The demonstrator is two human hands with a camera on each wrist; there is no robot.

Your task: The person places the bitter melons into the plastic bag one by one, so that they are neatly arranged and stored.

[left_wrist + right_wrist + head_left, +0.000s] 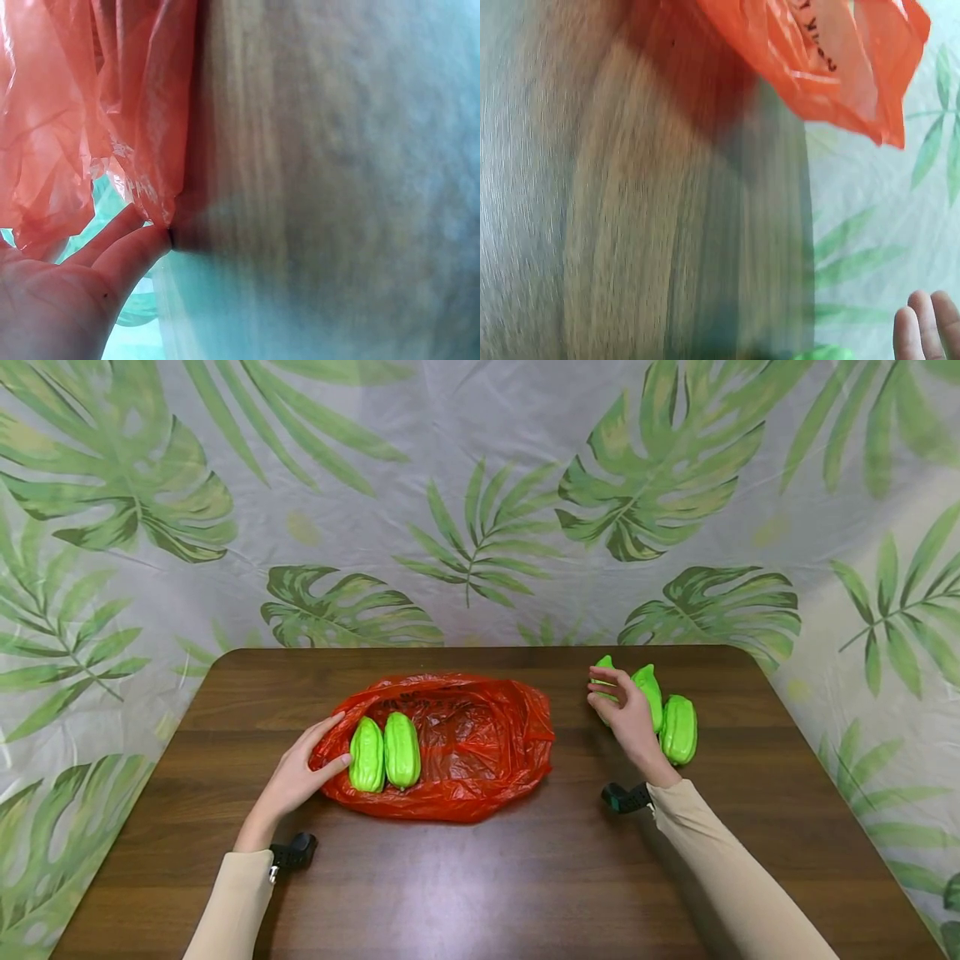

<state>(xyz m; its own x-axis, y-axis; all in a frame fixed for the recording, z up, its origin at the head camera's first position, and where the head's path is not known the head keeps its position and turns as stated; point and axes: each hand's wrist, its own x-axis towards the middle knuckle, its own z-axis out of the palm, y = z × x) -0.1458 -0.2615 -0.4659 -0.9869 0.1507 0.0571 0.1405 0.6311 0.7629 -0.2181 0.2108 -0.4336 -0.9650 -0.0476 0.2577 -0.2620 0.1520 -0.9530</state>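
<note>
A red plastic bag (480, 793) lies spread wide on the table, with two bright green ribbed star fruits (402, 752) side by side in its left part. My left hand (300, 768) is at the bag's left rim, thumb beside the nearer fruit; in the left wrist view its straight fingers (135, 251) touch the hanging plastic. Over at the right, my right hand (626, 710) hovers over the leftmost of three more star fruits (678, 731) and partly hides it. Its fingers (926, 330) look fairly straight in the right wrist view, a gap away from a green tip (826, 352).
Brown wooden tabletop (450, 877) runs under everything, its far edge close behind the bag and fruits. A leaf-patterned cloth (480, 527) hangs behind the table. Each wrist wears a black strap device (626, 797).
</note>
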